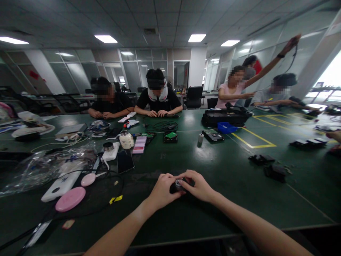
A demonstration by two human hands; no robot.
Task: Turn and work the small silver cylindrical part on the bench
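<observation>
Close to the table's front edge, both my hands meet around a small dark cylinder (178, 184) with a grey ringed top. My left hand (164, 189) curls round its left side, thumb low along the front. From the right, my right hand (197, 185) grips it too, with the thumb at the top rim. Fingers cover much of its sides, and its exact kind is not clear. Farther off stands a small light-grey cylinder (200, 138), upright beside a black drive-like unit (213, 135).
Left of my hands lie a dark phone (125, 161), a pink disc (70, 199), a white case (61, 185), clear plastic bags (61, 160) and cables. A blue tray (227, 127) and a black device (221, 117) stand ahead. Black parts (275, 172) lie right. Several people sit across the table.
</observation>
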